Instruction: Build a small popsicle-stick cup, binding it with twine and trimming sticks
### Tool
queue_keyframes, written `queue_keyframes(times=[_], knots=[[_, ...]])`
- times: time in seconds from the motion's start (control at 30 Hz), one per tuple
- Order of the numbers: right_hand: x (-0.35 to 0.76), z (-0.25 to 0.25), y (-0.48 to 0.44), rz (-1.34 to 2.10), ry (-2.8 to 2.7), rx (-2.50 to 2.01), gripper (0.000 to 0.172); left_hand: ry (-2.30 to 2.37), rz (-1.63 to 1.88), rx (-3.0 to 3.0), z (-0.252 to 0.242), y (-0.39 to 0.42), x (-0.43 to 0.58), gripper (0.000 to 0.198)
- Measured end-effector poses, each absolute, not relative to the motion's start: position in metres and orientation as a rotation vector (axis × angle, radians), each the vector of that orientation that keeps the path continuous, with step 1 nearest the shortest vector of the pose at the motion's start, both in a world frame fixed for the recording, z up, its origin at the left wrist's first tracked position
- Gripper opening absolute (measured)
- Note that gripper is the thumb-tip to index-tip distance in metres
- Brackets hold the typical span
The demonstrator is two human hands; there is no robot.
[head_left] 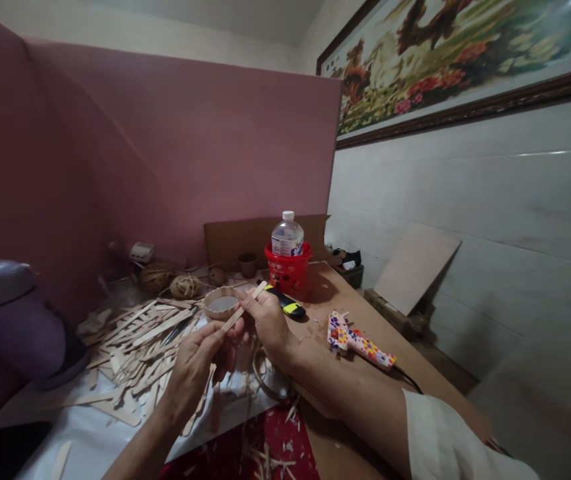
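A flat wooden craft stick (pixel 244 309) is held at a slant between my two hands. My left hand (pixel 200 350) pinches its lower end, and my right hand (pixel 269 321) grips it nearer the upper end. Just behind my fingers stands a shallow round ring of wooden pieces (pixel 207 308), with a pale disc inside. Beneath my right wrist lies a round band-like object (pixel 260 380), partly covered by the hand. To the left spreads a heap of loose craft sticks (pixel 150 340). A black and yellow utility knife (pixel 293 308) rests beyond my right hand.
A flower-patterned glue gun (pixel 360 345) with a cord lies on the brown board at right. Behind stand a red bucket (pixel 288 270) holding a plastic bottle (pixel 287 233), a small brown pot (pixel 248 265) and balls of twine (pixel 185 287). Wood scraps litter a red surface (pixel 245 443) in front.
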State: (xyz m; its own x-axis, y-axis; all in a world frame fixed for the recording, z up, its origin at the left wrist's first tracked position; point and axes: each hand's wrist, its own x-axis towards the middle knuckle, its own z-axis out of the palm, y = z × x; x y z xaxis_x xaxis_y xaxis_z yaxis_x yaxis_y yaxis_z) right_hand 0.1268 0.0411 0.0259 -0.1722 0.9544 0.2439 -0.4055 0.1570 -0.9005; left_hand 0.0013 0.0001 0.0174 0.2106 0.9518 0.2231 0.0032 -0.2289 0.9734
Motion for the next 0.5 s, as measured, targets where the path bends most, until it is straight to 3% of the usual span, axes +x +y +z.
queue_keyframes(times=[0.27,0.5], knots=[[0.137,0.005,0.038,1.333,-1.045,-0.697,0.041,0.937,0.996,1.437,0.007,0.0,0.001,0.028],[0.136,-0.006,0.031,1.352,-0.986,-0.663,0.039,0.969,1.034,1.426,0.005,-0.005,0.008,0.03]])
